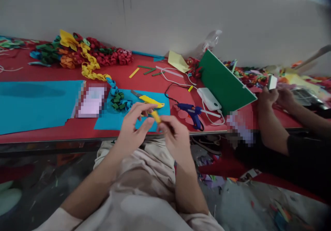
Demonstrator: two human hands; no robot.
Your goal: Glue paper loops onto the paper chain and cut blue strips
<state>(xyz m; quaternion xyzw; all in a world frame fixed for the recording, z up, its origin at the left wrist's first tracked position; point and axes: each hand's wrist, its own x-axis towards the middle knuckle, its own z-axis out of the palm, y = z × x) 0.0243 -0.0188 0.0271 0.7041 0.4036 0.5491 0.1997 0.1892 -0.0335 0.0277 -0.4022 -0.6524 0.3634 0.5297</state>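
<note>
Two hands work a small yellow strip above the near edge of a red desk.

At the centre of the frame the left hand (134, 124) and the right hand (173, 134) meet over the desk (77, 127); the yellow strip (156, 116) is pinched between the fingers of both, the left fingers curled round its upper end and the right fingers closed on its lower end (it looks like folded paper). Just behind the hands lie a blue sheet (113, 119), a yellow knife (151, 101) and a blue glue gun (192, 113). In the upper left a heap of paper chains (85, 55) runs along the wall. At the right of the frame another person's hands (274, 98) hold a small white thing, beside a tilted green board (223, 82).
</note>
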